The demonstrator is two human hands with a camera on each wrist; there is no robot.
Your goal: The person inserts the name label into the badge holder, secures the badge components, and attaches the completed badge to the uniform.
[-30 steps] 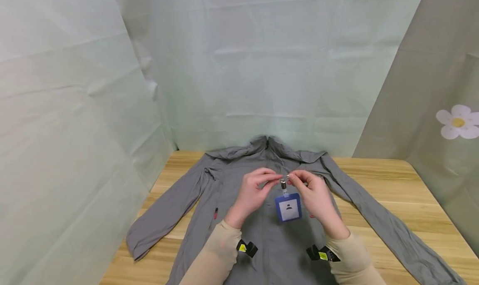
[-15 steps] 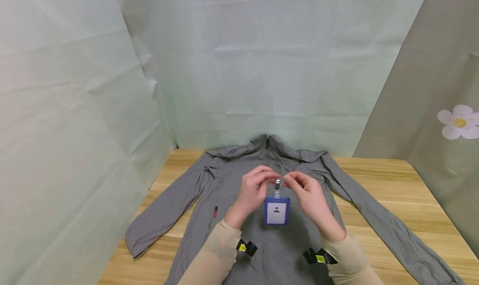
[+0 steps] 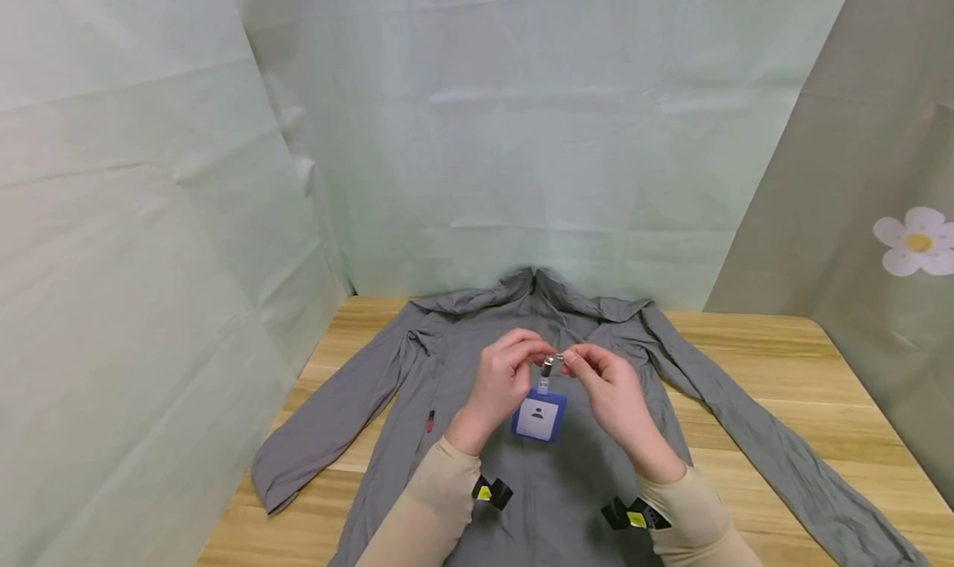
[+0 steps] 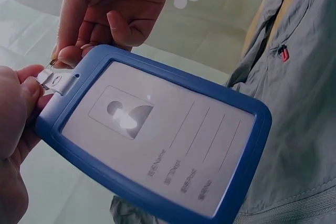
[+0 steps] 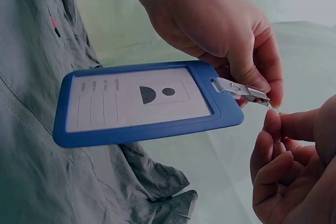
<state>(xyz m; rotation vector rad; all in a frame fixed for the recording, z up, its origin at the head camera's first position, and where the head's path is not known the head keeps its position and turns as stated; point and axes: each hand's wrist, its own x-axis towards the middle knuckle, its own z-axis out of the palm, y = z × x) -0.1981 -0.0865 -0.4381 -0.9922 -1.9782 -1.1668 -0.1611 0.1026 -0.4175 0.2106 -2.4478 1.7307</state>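
Note:
A blue-framed ID badge (image 3: 538,415) hangs face up over the front of a grey jacket (image 3: 492,459). Its white card shows a head-and-shoulders figure and a few ruled lines. A clear strap (image 5: 229,85) joins the holder to a small metal clip (image 5: 257,96). My left hand (image 3: 507,378) pinches that clip between thumb and forefinger. From the far side, my right hand (image 3: 609,385) pinches a thin metal pin (image 5: 274,107) at the clip's end. In the left wrist view the right hand's other fingers curl in loosely.
The jacket lies spread on a wooden table (image 3: 745,360), collar at the back and sleeves out to both sides. A red zip pull (image 3: 430,421) shows on its left front. Pale cloth (image 3: 522,136) hangs behind, with a flower print (image 3: 917,242) at the right.
The badge has shifted left and tilts the other way. My right hand has moved slightly left with it, closer to the left hand. The jacket stays put.

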